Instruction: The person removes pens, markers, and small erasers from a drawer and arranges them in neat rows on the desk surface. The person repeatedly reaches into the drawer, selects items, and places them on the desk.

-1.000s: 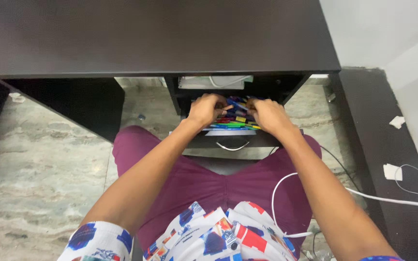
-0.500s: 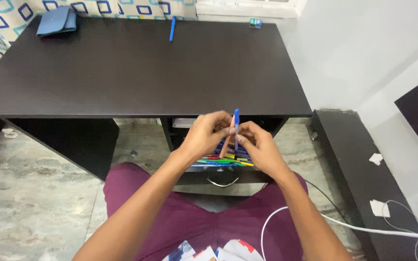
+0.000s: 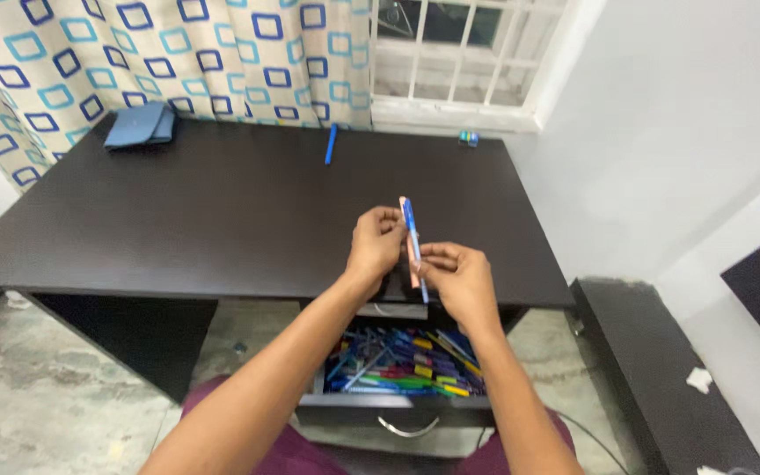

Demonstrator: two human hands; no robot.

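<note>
Both hands up over table edge, pinching two pens together: left hand on blue pen, right hand on orange pen. Held upright, side by side, likely comparing. Open drawer full of pens below.

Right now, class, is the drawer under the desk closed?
No, the drawer is pulled open below the desk, showing a heap of coloured pens.
</note>
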